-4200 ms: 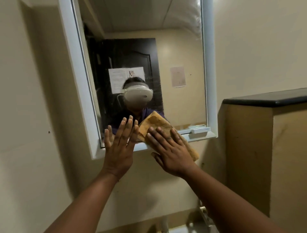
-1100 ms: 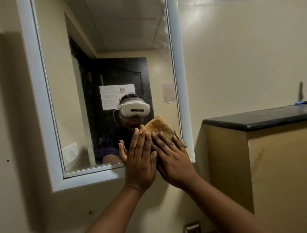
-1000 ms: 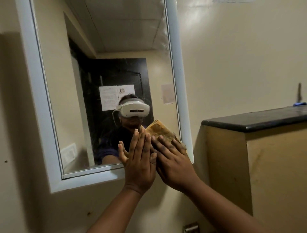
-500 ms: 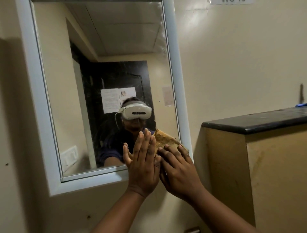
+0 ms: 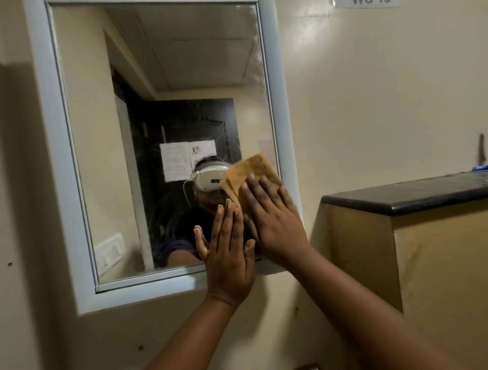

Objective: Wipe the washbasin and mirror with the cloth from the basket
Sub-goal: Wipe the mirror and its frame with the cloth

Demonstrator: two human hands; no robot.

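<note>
A wall mirror [image 5: 163, 66] in a pale frame [image 5: 52, 148] fills the left of the view. A folded yellow-brown cloth [image 5: 250, 169] lies flat on the glass near its lower right corner. My right hand [image 5: 272, 219] presses the cloth against the mirror with straight, spread fingers. My left hand [image 5: 228, 253] is held flat with fingers together, just left of the right hand, at the mirror's lower edge. The washbasin and the basket are out of view.
A cream partition with a black stone top [image 5: 406, 192] stands close on the right, a small blue object [image 5: 479, 168] at its far end. Cream wall surrounds the mirror. A white label [image 5: 367, 2] shows at the top edge.
My right hand has slid the cloth upward along the mirror's right side. My left hand stays flat beside it. The view has shifted, showing more of the mirror's top.
</note>
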